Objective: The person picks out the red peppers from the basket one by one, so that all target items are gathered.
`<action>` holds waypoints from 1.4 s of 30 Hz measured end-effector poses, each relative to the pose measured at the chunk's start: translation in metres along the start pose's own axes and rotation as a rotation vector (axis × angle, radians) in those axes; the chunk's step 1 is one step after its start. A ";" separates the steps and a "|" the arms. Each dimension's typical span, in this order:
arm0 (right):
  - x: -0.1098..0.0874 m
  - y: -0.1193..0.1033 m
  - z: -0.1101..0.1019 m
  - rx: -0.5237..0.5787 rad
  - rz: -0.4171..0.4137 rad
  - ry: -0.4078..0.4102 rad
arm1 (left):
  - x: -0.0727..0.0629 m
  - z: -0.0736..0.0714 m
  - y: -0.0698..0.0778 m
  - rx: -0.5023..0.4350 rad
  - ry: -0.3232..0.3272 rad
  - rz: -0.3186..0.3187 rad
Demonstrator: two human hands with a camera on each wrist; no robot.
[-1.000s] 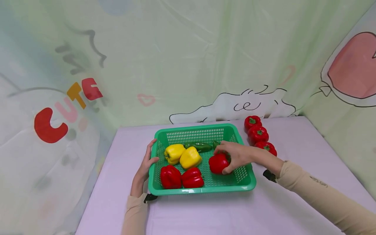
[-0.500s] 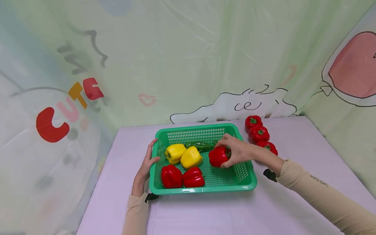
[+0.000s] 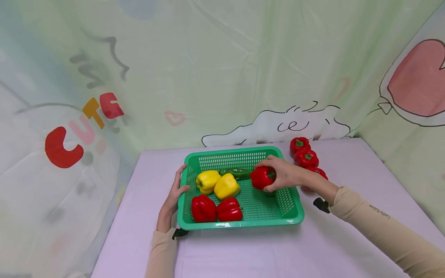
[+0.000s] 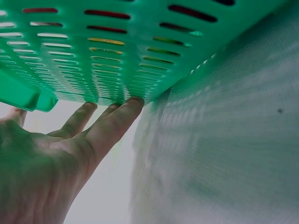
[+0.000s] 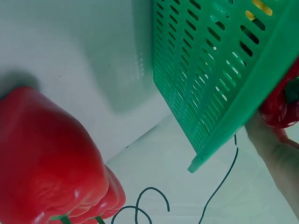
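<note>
My right hand (image 3: pixel 286 174) grips a red bell pepper (image 3: pixel 261 177) over the right part of a green plastic basket (image 3: pixel 240 224). At the basket's left side is my left hand (image 3: pixel 172 197), its thumb over the rim and its fingers along the outer wall. The left wrist view shows these fingers (image 4: pixel 114 123) reaching up to the slotted wall. Inside the basket are two yellow bell peppers (image 3: pixel 226 186), two more red bell peppers (image 3: pixel 203 209) and a long green pepper (image 3: pixel 235 173). In the right wrist view, the held pepper shows only in part past the rim.
Right of the basket, red bell peppers (image 3: pixel 306 158) stand in a row on the lilac-covered table (image 3: pixel 347 185); my right forearm partly covers the nearest. A printed curtain (image 3: pixel 222 77) hangs behind the table's back edge.
My right hand has raised the red bell pepper from the basket's floor and shifted it slightly back and to the right. My left hand stays at the basket's left rim.
</note>
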State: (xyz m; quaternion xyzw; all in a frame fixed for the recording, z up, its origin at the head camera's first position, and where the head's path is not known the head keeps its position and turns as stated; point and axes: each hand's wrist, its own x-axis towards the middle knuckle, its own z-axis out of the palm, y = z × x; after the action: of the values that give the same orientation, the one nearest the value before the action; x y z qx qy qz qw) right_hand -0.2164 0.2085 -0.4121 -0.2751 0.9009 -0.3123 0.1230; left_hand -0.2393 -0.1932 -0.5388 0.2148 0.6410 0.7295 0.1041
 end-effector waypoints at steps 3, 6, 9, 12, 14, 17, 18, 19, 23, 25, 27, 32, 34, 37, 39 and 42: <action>-0.001 0.000 -0.002 0.009 0.001 0.017 | 0.001 0.001 0.001 -0.001 -0.003 0.003; 0.000 0.002 -0.002 0.015 -0.010 0.048 | 0.001 0.001 0.001 0.001 0.001 0.002; 0.001 0.005 -0.002 0.021 -0.029 0.090 | 0.000 0.001 0.001 0.000 0.002 -0.002; 0.003 0.009 -0.002 0.019 -0.051 0.132 | -0.001 0.001 0.001 -0.003 0.000 -0.004; 0.004 0.012 -0.003 0.011 -0.060 0.157 | -0.001 0.001 0.000 -0.001 -0.002 -0.004; 0.005 0.016 -0.005 0.009 -0.061 0.183 | 0.000 0.001 0.000 0.003 -0.002 -0.002; 0.005 0.017 -0.005 0.008 -0.054 0.191 | 0.000 0.001 0.000 0.004 -0.003 -0.001; 0.005 0.018 -0.006 0.006 -0.049 0.195 | 0.000 0.001 0.000 0.004 -0.003 -0.002; 0.005 0.020 -0.008 -0.006 -0.033 0.219 | -0.001 0.001 0.001 0.005 0.002 -0.006; 0.006 0.021 -0.010 -0.024 -0.029 0.238 | -0.001 0.001 0.001 0.009 0.006 -0.009; 0.006 0.021 -0.012 -0.043 -0.023 0.258 | -0.001 0.001 0.001 0.015 0.008 -0.010; 0.004 0.022 -0.016 -0.048 0.004 0.290 | 0.000 0.000 0.000 0.018 0.009 -0.007; 0.003 0.023 -0.017 -0.031 0.016 0.297 | -0.001 0.000 0.000 0.016 0.009 -0.007; 0.001 0.023 -0.018 -0.008 0.031 0.309 | -0.001 0.001 0.001 0.013 0.010 -0.011; -0.001 0.023 -0.020 0.007 0.040 0.327 | -0.001 0.001 0.001 0.011 0.009 -0.013; -0.002 0.024 -0.025 0.017 0.042 0.363 | -0.001 0.001 0.001 0.012 0.005 -0.014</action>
State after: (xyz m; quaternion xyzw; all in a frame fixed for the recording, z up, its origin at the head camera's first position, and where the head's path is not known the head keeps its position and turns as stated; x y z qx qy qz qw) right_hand -0.2344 0.2379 -0.4072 -0.1944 0.9111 -0.3619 -0.0330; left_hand -0.2375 -0.1932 -0.5376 0.2090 0.6472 0.7254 0.1064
